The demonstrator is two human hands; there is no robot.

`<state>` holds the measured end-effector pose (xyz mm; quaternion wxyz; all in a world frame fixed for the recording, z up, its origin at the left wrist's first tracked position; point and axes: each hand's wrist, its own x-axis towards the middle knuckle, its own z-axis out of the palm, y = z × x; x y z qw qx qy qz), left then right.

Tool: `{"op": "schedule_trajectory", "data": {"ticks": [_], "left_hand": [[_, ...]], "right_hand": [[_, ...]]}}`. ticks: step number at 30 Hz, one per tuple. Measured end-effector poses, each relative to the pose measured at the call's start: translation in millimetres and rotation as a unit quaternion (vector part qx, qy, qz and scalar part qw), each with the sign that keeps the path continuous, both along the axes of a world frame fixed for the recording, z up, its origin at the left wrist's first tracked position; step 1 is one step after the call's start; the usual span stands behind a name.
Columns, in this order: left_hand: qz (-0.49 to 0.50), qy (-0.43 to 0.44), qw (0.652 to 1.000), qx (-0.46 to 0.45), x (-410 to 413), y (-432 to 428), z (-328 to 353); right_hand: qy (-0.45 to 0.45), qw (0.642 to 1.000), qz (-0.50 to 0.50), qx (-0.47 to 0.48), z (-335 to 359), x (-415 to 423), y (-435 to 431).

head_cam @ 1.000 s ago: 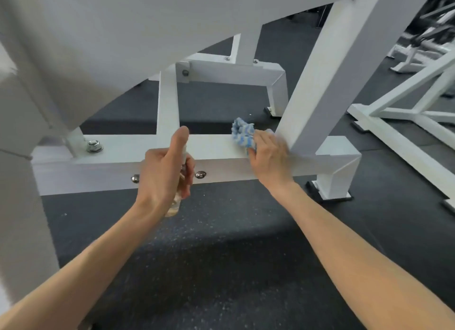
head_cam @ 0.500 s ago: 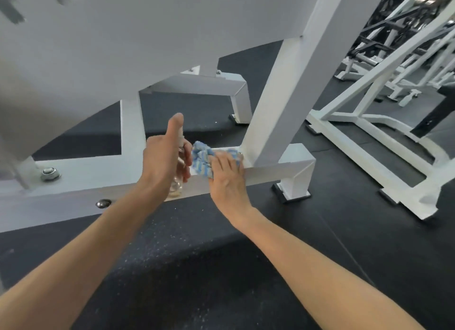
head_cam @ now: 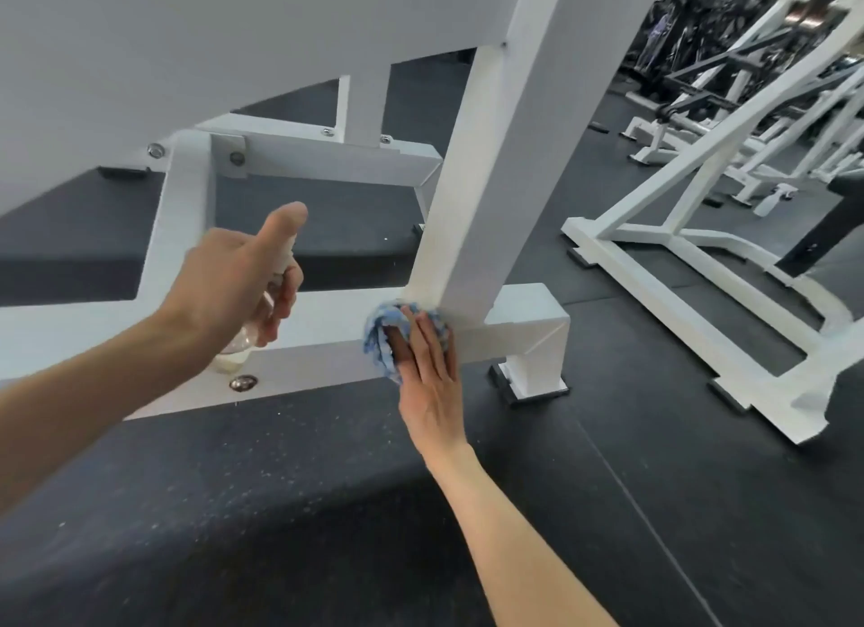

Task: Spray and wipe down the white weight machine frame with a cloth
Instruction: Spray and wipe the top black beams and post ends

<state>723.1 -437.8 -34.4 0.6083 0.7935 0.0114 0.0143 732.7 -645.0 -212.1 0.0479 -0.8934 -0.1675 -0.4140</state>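
The white weight machine frame (head_cam: 495, 191) fills the view, with a low horizontal base bar (head_cam: 322, 346) and a slanted upright rising from it. My right hand (head_cam: 428, 369) presses a blue and white cloth (head_cam: 381, 336) against the base bar where the upright joins it, fingers straight over the cloth. My left hand (head_cam: 238, 275) grips a small clear spray bottle (head_cam: 234, 350) in front of the bar, thumb raised on top; most of the bottle is hidden by my fingers.
Dark rubber flooring (head_cam: 608, 486) lies all around. A bolt head (head_cam: 243, 383) sits on the bar's front face. The bar's right foot (head_cam: 533, 378) rests on a black pad. More white machine frames (head_cam: 692, 271) stand to the right.
My right hand has slid the cloth from the top of the bar down its front face at the upright's foot. My view has swung left, and my left hand has drawn away from the cloth.
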Motion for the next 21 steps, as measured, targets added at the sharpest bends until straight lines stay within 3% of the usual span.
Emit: {"op": "schedule_trajectory", "data": {"ticks": [2,4,6,10,12,15,16,19,21], "left_hand": [[-0.001,0.013,1.0,-0.008,-1,-9,3],[-0.01,0.028,1.0,-0.009,-2,-18,2],[-0.016,0.036,0.999,-0.004,-1,-28,1],[-0.006,0.044,0.996,-0.081,0,-41,-1],[-0.008,0.06,0.99,-0.131,-3,-51,-6],[-0.031,0.091,0.983,-0.157,-11,-67,-15],[-0.039,0.098,0.982,-0.156,-13,-72,-17],[-0.056,0.111,0.978,-0.168,-14,-85,-24],[-0.064,0.133,0.973,-0.179,-15,-91,-26]], "right_hand": [[0.024,0.999,0.018,0.04,-5,-11,33],[0.03,0.999,0.041,-0.011,-14,-13,38],[0.036,0.998,0.025,-0.048,-12,-7,14],[0.044,0.999,-0.015,-0.023,-15,-7,-39],[0.048,0.988,-0.082,0.126,-19,-11,-58],[0.097,0.878,-0.197,0.425,1,1,-74],[0.081,0.869,-0.194,0.449,10,11,-75],[0.019,0.904,-0.158,0.397,21,29,-71],[0.054,0.899,-0.162,0.403,10,30,-77]]}}
